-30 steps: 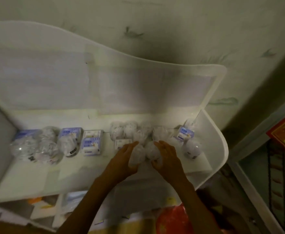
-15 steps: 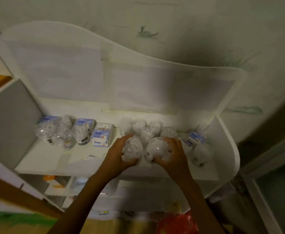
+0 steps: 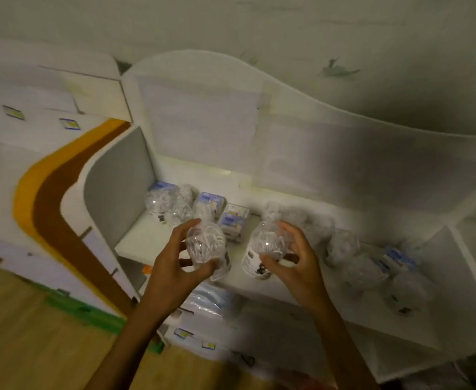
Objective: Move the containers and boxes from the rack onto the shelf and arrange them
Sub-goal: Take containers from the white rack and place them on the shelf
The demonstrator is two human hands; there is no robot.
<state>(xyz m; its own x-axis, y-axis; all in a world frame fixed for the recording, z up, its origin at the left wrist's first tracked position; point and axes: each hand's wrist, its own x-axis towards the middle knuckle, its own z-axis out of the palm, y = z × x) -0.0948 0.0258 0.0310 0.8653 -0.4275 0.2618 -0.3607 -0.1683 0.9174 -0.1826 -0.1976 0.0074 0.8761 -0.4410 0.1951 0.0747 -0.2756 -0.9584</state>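
Above the white shelf (image 3: 175, 249), both forearms reach in from below. Left hand (image 3: 175, 266) curls its fingers and thumb round a clear jar (image 3: 206, 246), held over the shelf's front edge. Right hand (image 3: 293, 260) grips a second jar (image 3: 265, 249) likewise, its labelled base resting on or just above the shelf. Both jars stand roughly upright, tilted slightly, tops toward the shelf's back. Blue boxes (image 3: 232, 220) sit behind them, with more jars at either end of the shelf.

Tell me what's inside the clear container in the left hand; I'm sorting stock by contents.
Through the clear container in the left hand a mass of thin white sticks shows. The palm covers its lower side, and its label is too blurred to read.
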